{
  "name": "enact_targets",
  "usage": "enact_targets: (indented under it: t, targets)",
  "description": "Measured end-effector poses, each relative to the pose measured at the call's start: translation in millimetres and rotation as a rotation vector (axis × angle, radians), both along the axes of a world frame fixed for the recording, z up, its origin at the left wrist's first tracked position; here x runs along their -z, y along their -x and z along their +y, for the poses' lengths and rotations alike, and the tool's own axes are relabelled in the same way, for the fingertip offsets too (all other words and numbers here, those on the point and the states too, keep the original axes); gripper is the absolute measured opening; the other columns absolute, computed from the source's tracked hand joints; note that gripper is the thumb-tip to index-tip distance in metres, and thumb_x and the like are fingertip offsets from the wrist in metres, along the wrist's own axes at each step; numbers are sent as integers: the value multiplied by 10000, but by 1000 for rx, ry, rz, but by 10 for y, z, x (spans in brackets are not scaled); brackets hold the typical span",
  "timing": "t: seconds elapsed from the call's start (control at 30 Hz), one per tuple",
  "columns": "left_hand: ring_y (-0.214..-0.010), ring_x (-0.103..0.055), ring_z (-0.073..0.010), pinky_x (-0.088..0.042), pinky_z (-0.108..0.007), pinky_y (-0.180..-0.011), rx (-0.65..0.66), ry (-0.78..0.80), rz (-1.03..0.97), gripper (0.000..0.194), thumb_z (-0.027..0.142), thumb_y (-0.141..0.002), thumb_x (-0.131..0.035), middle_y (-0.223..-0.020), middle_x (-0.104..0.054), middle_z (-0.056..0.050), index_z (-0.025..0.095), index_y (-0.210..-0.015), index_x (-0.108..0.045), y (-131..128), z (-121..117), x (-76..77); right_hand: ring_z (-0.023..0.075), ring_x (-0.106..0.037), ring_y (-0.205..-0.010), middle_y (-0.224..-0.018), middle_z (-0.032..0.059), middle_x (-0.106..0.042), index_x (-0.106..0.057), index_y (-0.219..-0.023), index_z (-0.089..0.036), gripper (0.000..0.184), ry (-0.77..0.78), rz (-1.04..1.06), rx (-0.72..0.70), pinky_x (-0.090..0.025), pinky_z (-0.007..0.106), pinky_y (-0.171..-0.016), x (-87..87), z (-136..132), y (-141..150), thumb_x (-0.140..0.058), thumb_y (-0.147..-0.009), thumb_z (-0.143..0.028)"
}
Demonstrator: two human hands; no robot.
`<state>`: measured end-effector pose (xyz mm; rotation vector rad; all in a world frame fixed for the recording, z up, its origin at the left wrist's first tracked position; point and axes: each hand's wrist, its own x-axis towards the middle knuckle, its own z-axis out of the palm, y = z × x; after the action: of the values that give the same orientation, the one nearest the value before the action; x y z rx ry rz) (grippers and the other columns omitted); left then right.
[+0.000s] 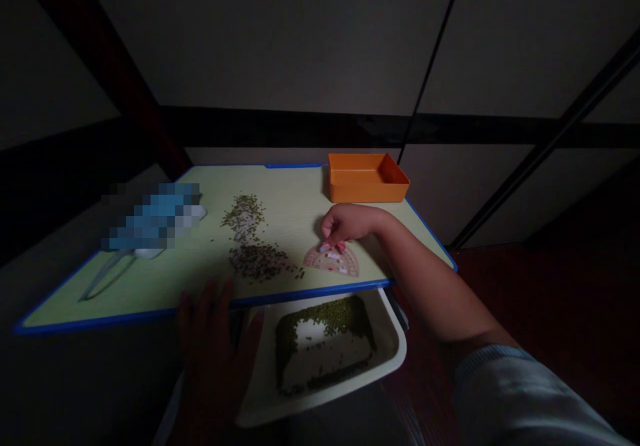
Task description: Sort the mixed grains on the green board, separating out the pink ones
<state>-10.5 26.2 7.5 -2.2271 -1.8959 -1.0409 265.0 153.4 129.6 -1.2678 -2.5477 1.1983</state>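
Observation:
My right hand (345,223) reaches in over the board (295,189), fingers closed in a pinch above a clear pinkish protractor (313,257). Small white and pink pieces (333,255) lie on or by the protractor under my fingertips; what the pinch holds is too small to name. To the left, loose dark and green seeds (260,261) are spread in an uneven heap, with a paler green heap (245,213) behind. My left hand (213,339) is in shadow at the board's front edge, fingers apart, thumb near the white tray, holding nothing visible.
An orange box (367,191) stands at the board's back right. Below the front edge is a white tray (395,359) with green seeds around its floor. A blurred-out blue item (160,213) and a pale strap (107,269) lie at left. Cabinet panels (280,46) rise behind.

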Motion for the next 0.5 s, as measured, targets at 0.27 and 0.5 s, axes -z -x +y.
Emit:
enact_targets:
  t: [0.27,0.5]
  targets:
    - [-1435,-167,-309,-171,-596,-1151,5,-42,-18,647,446,-842,-432,-1525,-277,-82,275,-1436,-242,-62,-39,-81,71,-494,-500,-524,-32,-598,-635,-646,-121,121,-141,-64,123,-320,211,-547,-29,40,-46,-638,-752,-179]
    - [-1432,-171,-329,-180,-603,-1147,30,-69,26,668,412,-840,-456,-1521,-278,-89,303,-1445,-194,-19,-10,-48,82,-496,-517,-584,0,-629,-683,-700,-128,119,-297,-193,232,-308,212,-534,-58,100,-128,-623,-765,-208]
